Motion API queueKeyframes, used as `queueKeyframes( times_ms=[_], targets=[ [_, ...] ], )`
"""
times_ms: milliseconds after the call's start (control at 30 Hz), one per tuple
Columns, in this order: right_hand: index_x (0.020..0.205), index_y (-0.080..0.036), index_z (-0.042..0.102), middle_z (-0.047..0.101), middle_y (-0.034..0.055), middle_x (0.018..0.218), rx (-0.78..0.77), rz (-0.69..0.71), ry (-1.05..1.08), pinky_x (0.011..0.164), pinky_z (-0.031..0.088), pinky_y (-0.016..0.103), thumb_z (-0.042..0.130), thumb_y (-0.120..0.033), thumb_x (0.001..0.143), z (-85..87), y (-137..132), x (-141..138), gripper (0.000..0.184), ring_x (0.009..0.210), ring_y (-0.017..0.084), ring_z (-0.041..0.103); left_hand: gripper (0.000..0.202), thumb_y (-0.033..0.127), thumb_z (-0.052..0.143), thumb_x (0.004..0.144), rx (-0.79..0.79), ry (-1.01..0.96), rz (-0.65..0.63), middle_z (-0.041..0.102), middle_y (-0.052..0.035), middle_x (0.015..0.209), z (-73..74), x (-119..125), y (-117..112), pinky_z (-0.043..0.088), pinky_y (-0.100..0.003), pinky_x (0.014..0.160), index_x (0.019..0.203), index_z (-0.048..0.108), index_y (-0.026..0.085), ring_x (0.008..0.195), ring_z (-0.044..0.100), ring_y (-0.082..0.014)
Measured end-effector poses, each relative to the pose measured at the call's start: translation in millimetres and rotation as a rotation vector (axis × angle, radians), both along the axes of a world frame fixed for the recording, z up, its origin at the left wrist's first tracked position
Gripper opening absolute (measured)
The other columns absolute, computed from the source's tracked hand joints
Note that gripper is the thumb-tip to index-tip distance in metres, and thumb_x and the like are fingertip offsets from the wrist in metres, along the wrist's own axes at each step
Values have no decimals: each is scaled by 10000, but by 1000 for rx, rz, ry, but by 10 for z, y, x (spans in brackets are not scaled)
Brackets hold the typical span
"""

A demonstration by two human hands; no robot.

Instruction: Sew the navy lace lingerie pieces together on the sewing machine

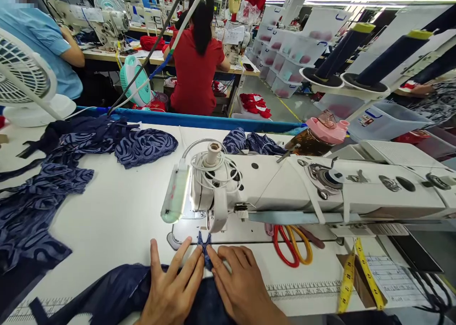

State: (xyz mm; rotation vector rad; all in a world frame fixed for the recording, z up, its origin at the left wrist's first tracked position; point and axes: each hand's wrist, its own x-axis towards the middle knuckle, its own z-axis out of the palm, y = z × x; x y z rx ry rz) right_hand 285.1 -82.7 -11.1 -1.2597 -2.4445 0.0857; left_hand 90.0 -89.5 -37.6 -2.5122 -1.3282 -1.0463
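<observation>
My left hand [174, 282] lies on dark navy fabric [117, 291] at the table's near edge, fingers stretched forward and pressing it flat. My right hand [240, 282] rests beside it, fingertips pinching a small blue patterned strip [204, 246] that runs toward the needle of the white sewing machine [285, 187]. Both hands meet at the strip just in front of the presser foot. The machine's lamp [175, 194] hangs above the needle plate.
Piles of blue patterned fabric [53, 173] cover the table's left. Red and yellow-handled scissors [292, 244] and a yellow tape measure [351, 272] lie to the right. A white fan [24, 78] stands far left. Other people sew at benches behind. Thread cones [388, 59] stand right.
</observation>
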Motion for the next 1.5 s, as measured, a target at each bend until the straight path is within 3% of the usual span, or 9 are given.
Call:
queueKeyframes(
  times_ms=[467,667,767,967,1167,1500],
  targets=[
    [1412,-189,487,634,108,1044,-49,6,-38,903,369,403,497,-216,918,-13,51,22,495,928,234,542,343,231,365,1033,3,-11,3,673,-50,1213,13,24,58,27,-734,1145,1064,704,189,1260,519,-272],
    [1384,-165,520,552,65,1379,75,29,-59,1013,307,412,466,-201,942,-61,52,35,447,1222,249,468,343,219,358,1034,-12,31,-23,644,-45,1266,39,4,78,12,-735,1141,1019,699,185,1316,464,-265],
    [1365,-149,536,503,39,1443,88,72,-99,1020,304,408,419,-165,947,-34,70,41,435,1265,242,443,353,219,349,1034,-19,46,-27,650,-53,1253,51,-1,87,-3,-728,1144,1020,701,189,1322,455,-262],
    [1363,-179,548,582,93,1322,53,18,-27,1042,278,432,422,-175,943,-8,58,30,439,1210,249,482,335,242,371,1029,-48,43,-10,636,-46,1275,36,-18,70,10,-733,1142,1068,700,199,1336,435,-282],
    [1386,-186,529,593,117,1245,21,-1,13,1041,294,451,469,-181,917,-45,45,25,472,1160,259,505,301,229,413,1019,-23,16,-15,691,-56,1144,0,-20,31,15,-728,1147,1078,706,202,1261,512,-264],
    [1321,-194,589,632,111,1097,115,-26,48,954,375,407,489,-176,914,-92,36,37,419,1036,238,543,309,250,409,1021,22,-4,18,700,-45,1118,-5,9,40,41,-756,1127,1036,713,190,1289,487,-291]
  ],
)
